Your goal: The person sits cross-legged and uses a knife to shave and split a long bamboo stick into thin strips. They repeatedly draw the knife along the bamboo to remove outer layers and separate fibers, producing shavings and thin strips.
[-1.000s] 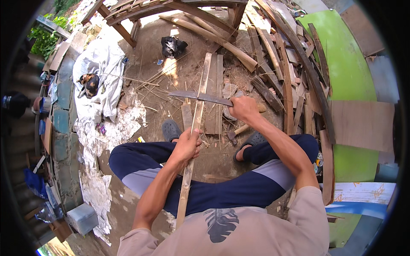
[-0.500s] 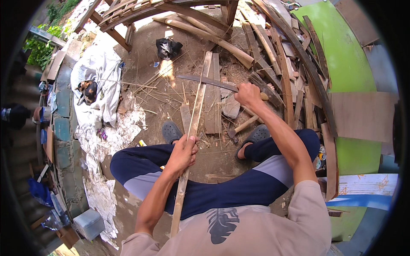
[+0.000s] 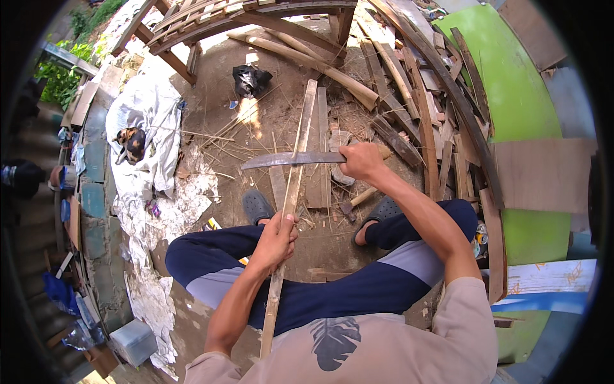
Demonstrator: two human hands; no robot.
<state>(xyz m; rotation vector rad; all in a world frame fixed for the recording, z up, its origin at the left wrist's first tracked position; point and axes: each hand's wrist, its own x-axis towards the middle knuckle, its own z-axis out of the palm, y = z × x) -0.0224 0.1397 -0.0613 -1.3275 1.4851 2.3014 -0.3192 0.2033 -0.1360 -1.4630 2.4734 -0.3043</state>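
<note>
My left hand [image 3: 275,242] is closed around a long, pale bamboo strip [image 3: 304,121], which runs from my torso out over the ground between my feet. My right hand [image 3: 361,160] grips a machete [image 3: 267,160], its wooden handle partly hidden by the fingers. The curved dark blade lies crosswise against the strip, above my left hand, its tip pointing left. Below my right hand, a hammer-like tool [image 3: 361,199] with a wooden handle and dark head rests on the ground near my right shoe.
Scrap boards [image 3: 419,121] are heaped at right beside a green panel [image 3: 524,96]. A slatted wooden bench [image 3: 249,19] stands ahead, with a black plastic bag [image 3: 251,80] near it. At left, a calico cat [image 3: 132,144] lies on white cloth [image 3: 157,105]. Thin slivers litter the ground.
The machete has slid along the strip toward my left hand, and its blade has turned from slanting to nearly level. My right hand has come nearer; my left hand has barely moved.
</note>
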